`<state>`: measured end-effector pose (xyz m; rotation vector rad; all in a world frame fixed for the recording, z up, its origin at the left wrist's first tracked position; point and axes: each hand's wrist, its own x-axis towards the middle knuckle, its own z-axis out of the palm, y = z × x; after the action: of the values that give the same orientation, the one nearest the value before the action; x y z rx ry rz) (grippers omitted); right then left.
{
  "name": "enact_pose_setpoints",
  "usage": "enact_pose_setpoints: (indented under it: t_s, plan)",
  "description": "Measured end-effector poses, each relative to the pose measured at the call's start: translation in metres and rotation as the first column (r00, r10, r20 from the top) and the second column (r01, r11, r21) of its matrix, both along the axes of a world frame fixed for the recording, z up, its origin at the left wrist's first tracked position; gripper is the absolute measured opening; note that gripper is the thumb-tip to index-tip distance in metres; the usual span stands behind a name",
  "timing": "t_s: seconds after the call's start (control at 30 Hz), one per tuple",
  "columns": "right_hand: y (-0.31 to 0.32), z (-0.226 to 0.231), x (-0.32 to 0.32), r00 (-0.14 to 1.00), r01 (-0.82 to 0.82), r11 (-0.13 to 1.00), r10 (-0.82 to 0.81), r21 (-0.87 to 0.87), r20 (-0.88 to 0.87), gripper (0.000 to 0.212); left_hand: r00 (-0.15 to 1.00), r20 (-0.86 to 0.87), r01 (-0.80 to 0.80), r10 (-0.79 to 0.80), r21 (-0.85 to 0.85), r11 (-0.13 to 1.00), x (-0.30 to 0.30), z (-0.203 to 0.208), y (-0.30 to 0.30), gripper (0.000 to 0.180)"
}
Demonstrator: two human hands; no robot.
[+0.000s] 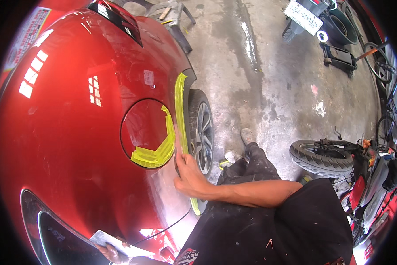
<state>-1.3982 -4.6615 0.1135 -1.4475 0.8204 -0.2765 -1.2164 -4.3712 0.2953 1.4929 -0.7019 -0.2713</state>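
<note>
A red car's rear side panel (88,145) fills the left of the view. Yellow-green tape (156,153) borders the lower and right edge of the round fuel door (141,123). A longer tape strip (179,101) runs along the wheel arch, with a narrow pinkish streak (177,140) on the paint beside it. My right hand (190,177) is closed at this streak, gripping a thin, dark-edged flat piece (177,164), mostly hidden by the fingers. At the bottom, my left hand (112,253) holds a flat whitish plate (119,244); its fingers are partly hidden.
The car's wheel (203,132) is right beside my legs. A thin dark cable (172,226) crosses low in front of the panel. At right stand a motorcycle (366,181) and a loose-looking tyre (322,158). A floor jack (340,59) and a grey stool (174,22) are farther off.
</note>
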Motion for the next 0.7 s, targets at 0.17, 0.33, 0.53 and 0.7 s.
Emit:
enact_pose_setpoints:
  t_s: [0.17,0.33,0.53,0.7]
  plan:
    - [-0.022,-0.008,-0.038,0.993,0.111,0.994,-0.111,-0.015,0.034,0.068,0.936,0.323,0.111,-0.139,0.104,0.988,0.012,0.001,0.013,0.049]
    - [-0.062,-0.027,-0.025,0.985,0.038,0.873,-0.114,0.486,0.127,0.054,0.640,0.754,-0.080,-0.149,0.258,0.963,0.028,-0.008,0.036,0.049]
    - [-0.058,0.007,-0.020,0.981,0.146,0.653,-0.191,0.743,-0.025,0.050,0.826,0.548,0.026,-0.132,0.197,0.980,0.006,-0.003,0.005,0.051]
    - [-0.033,-0.010,0.004,0.994,0.106,0.923,-0.100,0.369,-0.035,0.064,0.986,0.150,0.061,-0.070,0.063,0.996,-0.041,0.012,-0.064,0.054]
